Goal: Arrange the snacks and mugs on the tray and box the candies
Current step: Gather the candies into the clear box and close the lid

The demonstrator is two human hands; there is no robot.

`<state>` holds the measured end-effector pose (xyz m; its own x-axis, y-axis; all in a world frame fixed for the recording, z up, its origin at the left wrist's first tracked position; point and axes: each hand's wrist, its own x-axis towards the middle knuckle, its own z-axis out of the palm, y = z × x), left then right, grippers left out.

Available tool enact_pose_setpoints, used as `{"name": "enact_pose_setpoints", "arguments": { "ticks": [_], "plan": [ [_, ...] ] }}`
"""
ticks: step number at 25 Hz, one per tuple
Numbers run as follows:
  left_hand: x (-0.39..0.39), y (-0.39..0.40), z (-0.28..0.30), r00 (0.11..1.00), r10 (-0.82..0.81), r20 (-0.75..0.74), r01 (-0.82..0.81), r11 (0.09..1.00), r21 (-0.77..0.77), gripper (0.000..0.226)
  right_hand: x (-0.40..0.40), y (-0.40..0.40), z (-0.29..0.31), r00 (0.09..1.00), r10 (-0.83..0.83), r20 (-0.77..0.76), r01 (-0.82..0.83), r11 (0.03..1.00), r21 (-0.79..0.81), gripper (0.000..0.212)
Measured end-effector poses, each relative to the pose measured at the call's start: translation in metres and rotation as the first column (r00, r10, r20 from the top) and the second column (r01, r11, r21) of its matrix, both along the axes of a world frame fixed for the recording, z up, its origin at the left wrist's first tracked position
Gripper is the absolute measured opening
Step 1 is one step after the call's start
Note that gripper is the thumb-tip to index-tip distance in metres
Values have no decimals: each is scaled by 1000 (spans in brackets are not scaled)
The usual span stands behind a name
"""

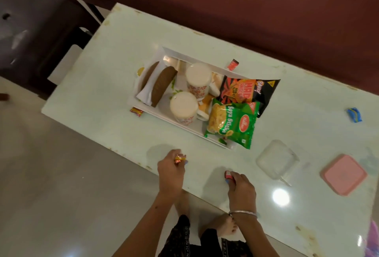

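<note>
**Hands each pinching a candy at the near edge**

Hands work side by side at the near edge of the pale surface point(127, 37). Left hand point(171, 171) pinches one shiny orange-gold candy point(179, 158) in its fingertips; right hand point(241, 185), with a silver bangle point(243, 213) on the wrist, grips one red-and-pink candy point(228, 174).

At about 3 o'clock from the right hand sits one clear plastic box point(277, 160), open and upright, and just beyond it, toward the right edge, one pink lid point(344, 177) lies flat, apart from the box.

Farther in, at 12 o'clock from the hands, one white tray point(180, 54) holds two white mugs point(198, 79) with a red pattern, two brown biscuits point(163, 85) on white paper, and two snack packets: a green one point(233, 124) overhanging the near right corner and a black-and-orange one point(249, 91) behind it.

Four loose candies lie on the surface: a red-yellow one point(136, 111) at the tray's 8 o'clock corner, a gold one point(140, 71) at its left side, a red one point(233, 65) just past its far rim, and a blue one point(354, 114) well off at 3 o'clock.
</note>
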<state>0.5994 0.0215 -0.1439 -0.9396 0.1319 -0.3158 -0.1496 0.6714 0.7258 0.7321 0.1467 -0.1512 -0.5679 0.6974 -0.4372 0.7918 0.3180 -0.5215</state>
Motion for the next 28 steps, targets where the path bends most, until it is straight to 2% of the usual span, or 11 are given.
{"name": "enact_pose_setpoints", "arguments": {
  "ticks": [2, 4, 6, 9, 12, 16, 20, 25, 28],
  "plan": [
    [-34, -20, 6, 997, 70, -31, -69, 998, 13, 24, -20, -6, 2, 1000, 28, -8, -28, 1000, -5, 20],
    [-72, -36, 8, 994, 65, -83, -67, 997, -30, 18, -35, -12, 5, 998, 57, -27, -56, 998, 5, 20],
    [-109, -46, 7, 995, 9, -95, -17, 996, -83, 13, -46, -16, 7, 996, 80, -39, -79, 997, 15, 22],
    [-151, -52, -1, 982, -160, -99, 139, 971, -196, 11, -55, -19, 9, 996, 86, -25, -86, 996, 17, 25],
    [-170, -53, -9, 983, -160, -85, 141, 970, -201, 15, -62, -24, 10, 997, 80, -16, -80, 997, 11, 27],
    [-171, -48, -19, 995, -96, -40, 87, 978, -190, 22, -66, -30, 11, 996, 77, -34, -78, 997, -7, 26],
    [-165, -41, -22, 997, -2, -73, -12, 983, -184, 24, -64, -29, 10, 996, 64, -54, -64, 998, -1, 26],
    [-133, -42, -13, 992, -74, -107, 58, 988, -140, 17, -50, -22, 12, 997, -14, -74, 13, 1000, -18, 23],
    [-81, -43, -9, 994, -88, -58, 83, 993, -79, 11, -34, -17, 16, 987, -133, -85, 128, 990, -64, 18]
  ]
}}
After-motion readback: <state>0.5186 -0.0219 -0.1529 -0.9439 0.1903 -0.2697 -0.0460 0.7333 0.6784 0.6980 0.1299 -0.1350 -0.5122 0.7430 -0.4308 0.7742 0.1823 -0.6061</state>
